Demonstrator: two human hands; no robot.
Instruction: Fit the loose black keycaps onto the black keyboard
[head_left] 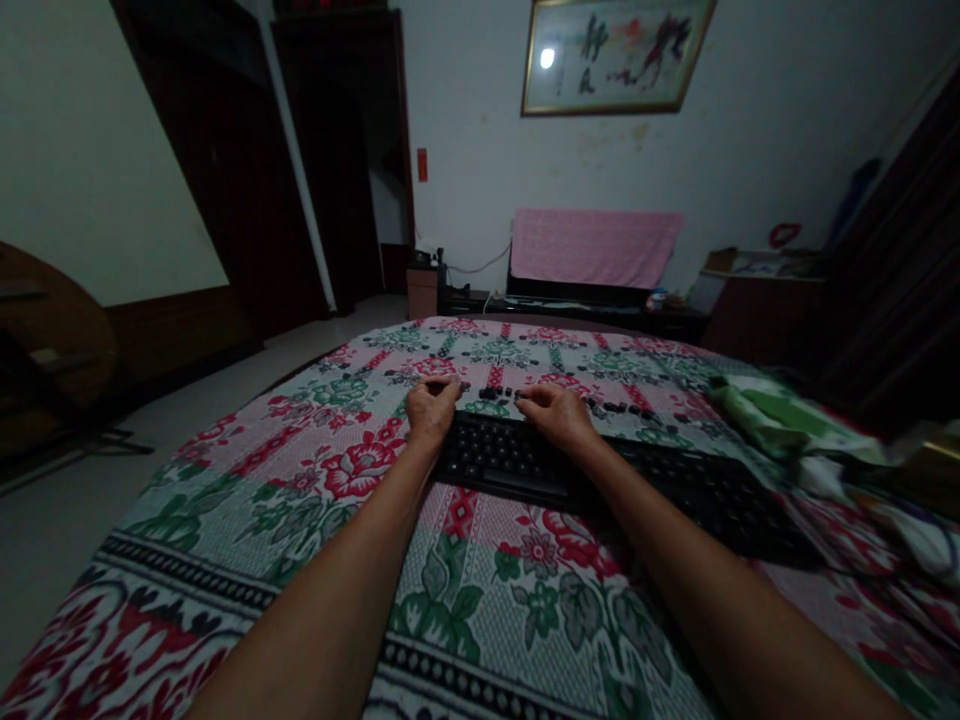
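Observation:
A black keyboard lies across a bed covered by a floral sheet. Several loose black keycaps are scattered on the sheet just beyond its far edge. My left hand rests at the keyboard's far left corner, its fingers curled into a loose fist near the keycaps. My right hand lies on the keyboard's upper edge with fingers bent down towards the keys. Whether either hand pinches a keycap is too dark to see.
Green and white folded cloth is piled at the bed's right side. Beyond the bed stands a low cabinet with a pink cloth draped over something. A dark door and a framed picture are on the far wall.

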